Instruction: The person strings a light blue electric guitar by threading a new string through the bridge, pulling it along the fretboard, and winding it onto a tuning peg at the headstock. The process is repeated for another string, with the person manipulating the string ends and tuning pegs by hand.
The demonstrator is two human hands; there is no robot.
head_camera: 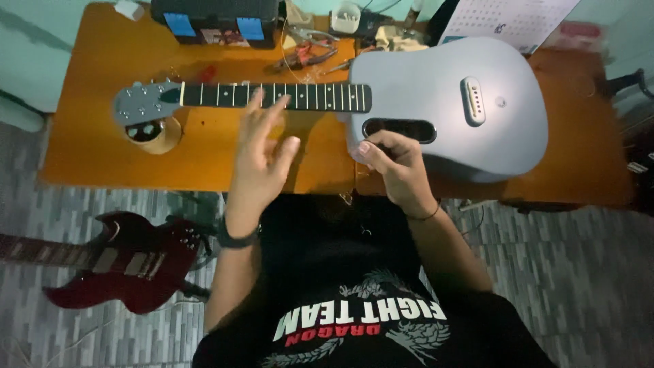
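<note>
A grey acoustic guitar (436, 88) lies flat across an orange wooden table (88, 150), body to the right and dark fretboard (272, 95) running left. Its grey headstock (139, 102) rests over a roll of tape (160, 140). My left hand (262, 160), a dark watch on its wrist, hovers open with fingers spread just in front of the fretboard's middle. My right hand (395, 167) is curled on the near edge of the guitar body, thumb on top beside the long sound hole (398, 129). Whether it also pinches something thin cannot be told.
A black toolbox with blue latches (214, 20) stands at the table's back, with pliers and small tools (306, 56) and a red screwdriver (206, 72) near it. A calendar sheet (511, 20) lies back right. A dark red electric guitar (116, 262) lies on the tiled floor, left.
</note>
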